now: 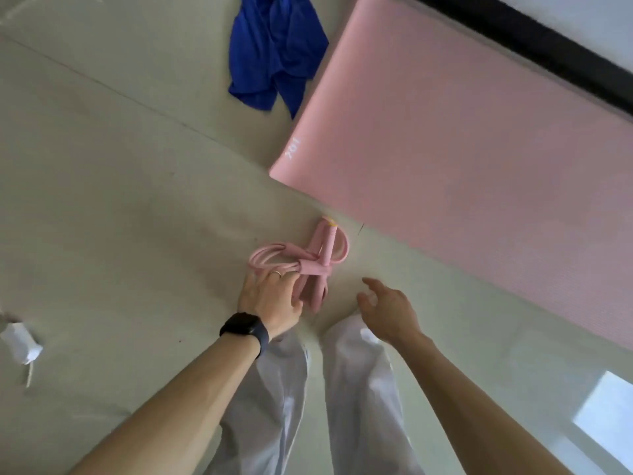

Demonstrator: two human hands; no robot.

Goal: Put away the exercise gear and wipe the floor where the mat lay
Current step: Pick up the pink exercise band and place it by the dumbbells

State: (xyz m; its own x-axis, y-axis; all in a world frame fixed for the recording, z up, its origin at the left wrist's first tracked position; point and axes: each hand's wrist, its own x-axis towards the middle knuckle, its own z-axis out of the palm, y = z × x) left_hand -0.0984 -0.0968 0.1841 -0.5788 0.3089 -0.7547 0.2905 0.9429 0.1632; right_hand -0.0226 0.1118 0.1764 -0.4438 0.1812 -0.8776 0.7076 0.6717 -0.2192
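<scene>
A coiled pink jump rope (310, 260) lies on the pale floor just below the corner of a flat pink exercise mat (462, 149). My left hand (269, 298), with a ring and a dark watch on the wrist, rests on the rope's coils with its fingers curled around them. To the right of the rope, my right hand (388, 308) hovers with fingers spread, holding nothing and a short way from the handles.
A crumpled blue cloth (274, 53) lies on the floor at the mat's left edge. A black strip (548, 46) runs along the mat's far side. A white crumpled object (20, 342) sits at far left. My white trouser legs (308, 389) stand below the hands.
</scene>
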